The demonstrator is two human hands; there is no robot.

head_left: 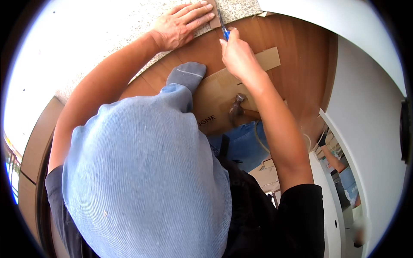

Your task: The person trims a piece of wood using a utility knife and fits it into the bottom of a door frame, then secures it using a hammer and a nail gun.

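My left hand (183, 25) lies flat with fingers stretched out, the fingertips pressing on a narrow brown strip (213, 21) at the edge of a speckled stone slab (241, 9). Along the strip's right side runs the thin dark blade of a blue-handled knife (226, 33). Its handle is gripped in my right hand (239, 56), just right of the strip; the exact kind of knife is hard to make out. Below my right wrist, a claw hammer (237, 105) rests on a flattened piece of cardboard (215, 96), its wooden handle partly hidden behind my forearm.
My bent knee in blue jeans (146, 172) fills the lower middle, and my grey-socked foot (187, 74) stands near the slab. A brown wood-look surface (297, 56) curves round the right. Beyond a white panel edge (344, 142), a person (342, 167) shows at far right.
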